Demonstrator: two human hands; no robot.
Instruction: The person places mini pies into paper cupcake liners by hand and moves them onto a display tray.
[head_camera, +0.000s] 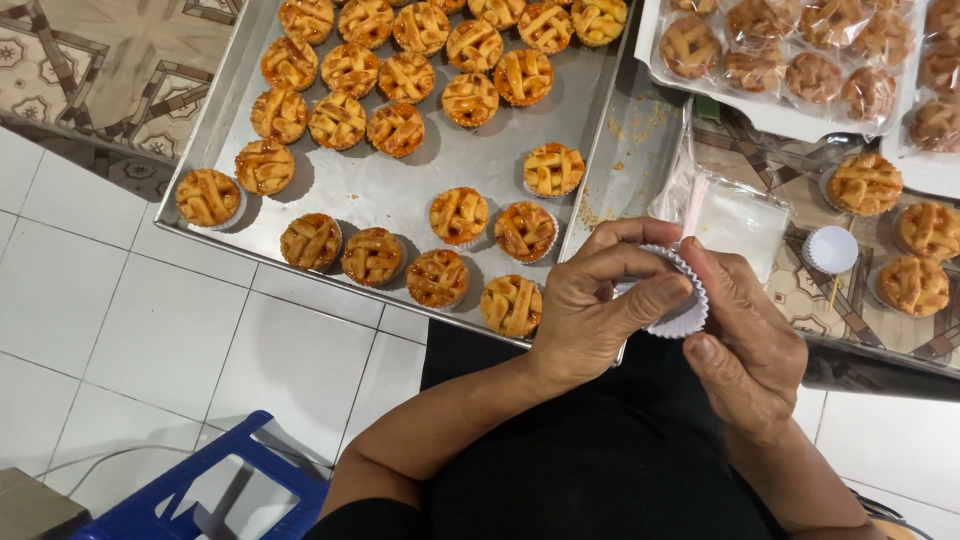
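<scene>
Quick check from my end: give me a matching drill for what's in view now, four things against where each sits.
Things:
1. white paper cup stack
2. single empty paper cup
3. metal tray
4. blue plastic stool

Places:
A. on the tiled floor, lower left
B. on the patterned table at right, among loose tarts
C. between the left hand and right hand
D. under the unwrapped lattice tarts

Pairs: 1-C, 2-B, 3-D, 4-A

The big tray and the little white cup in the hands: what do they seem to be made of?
The tray looks like thin metal, dull silver with soft reflections and a rolled rim. The white cup, held by both hands, the left hand and right hand, seems to be pleated paper, matte with fluted walls.
</scene>
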